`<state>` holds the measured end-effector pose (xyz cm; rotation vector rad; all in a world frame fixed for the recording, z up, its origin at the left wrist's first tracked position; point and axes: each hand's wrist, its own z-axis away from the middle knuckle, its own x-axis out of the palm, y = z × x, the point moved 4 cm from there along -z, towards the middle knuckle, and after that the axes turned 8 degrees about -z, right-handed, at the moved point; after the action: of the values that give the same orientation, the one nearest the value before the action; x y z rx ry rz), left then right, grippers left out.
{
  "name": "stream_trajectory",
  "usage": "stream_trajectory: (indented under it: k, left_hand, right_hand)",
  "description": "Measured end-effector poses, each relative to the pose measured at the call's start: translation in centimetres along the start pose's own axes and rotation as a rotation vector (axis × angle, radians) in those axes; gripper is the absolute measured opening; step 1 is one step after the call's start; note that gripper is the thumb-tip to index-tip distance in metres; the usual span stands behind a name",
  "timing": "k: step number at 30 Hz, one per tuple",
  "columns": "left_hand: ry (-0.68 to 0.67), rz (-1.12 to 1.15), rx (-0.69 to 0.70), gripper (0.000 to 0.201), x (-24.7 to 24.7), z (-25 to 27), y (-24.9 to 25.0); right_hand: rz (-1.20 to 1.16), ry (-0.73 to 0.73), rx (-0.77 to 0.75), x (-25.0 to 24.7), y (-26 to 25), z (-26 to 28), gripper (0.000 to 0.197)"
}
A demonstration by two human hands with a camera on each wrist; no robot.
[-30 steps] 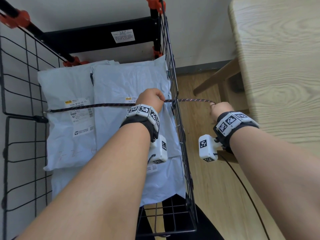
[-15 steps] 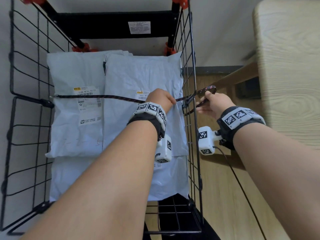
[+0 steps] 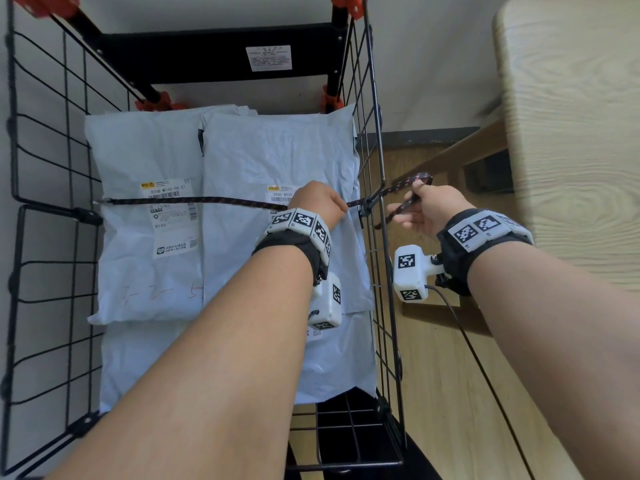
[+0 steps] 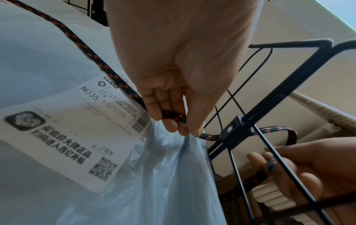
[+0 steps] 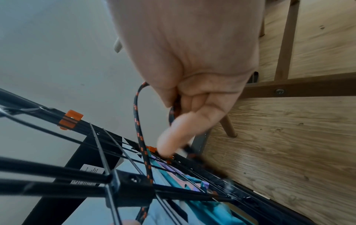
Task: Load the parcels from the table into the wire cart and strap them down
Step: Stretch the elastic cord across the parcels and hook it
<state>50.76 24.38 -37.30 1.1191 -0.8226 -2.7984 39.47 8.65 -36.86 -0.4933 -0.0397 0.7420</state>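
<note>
A person's left hand (image 3: 317, 206), at centre frame inside the wire cart (image 3: 375, 258), pinches a black-and-orange cord (image 3: 194, 201) stretched across pale blue parcels (image 3: 277, 157) stacked in the cart. Just right of the cart's side, the right hand (image 3: 427, 211) grips the cord's looped end with curled fingers. A wooden table (image 3: 571, 133) fills the upper right.
</note>
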Motion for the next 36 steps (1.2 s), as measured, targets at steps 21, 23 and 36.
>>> stream_trajectory:
  k: [21,23,36]
  left_hand:
    - [0.031,-0.071,0.002,0.026,0.7,0.7,0.6]
    - [0.037,-0.085,0.008,0.026,0.8,0.8,0.7]
    - [0.065,-0.130,-0.009,0.022,1.4,0.9,1.1]
  right_hand:
    - [0.353,-0.184,-0.146,-0.1,0.5,0.7,0.023]
    - [0.459,-0.185,-0.161,-0.1,0.4,0.7,0.017]
    - [0.288,-0.226,-0.154,-0.4,0.8,0.6,0.014]
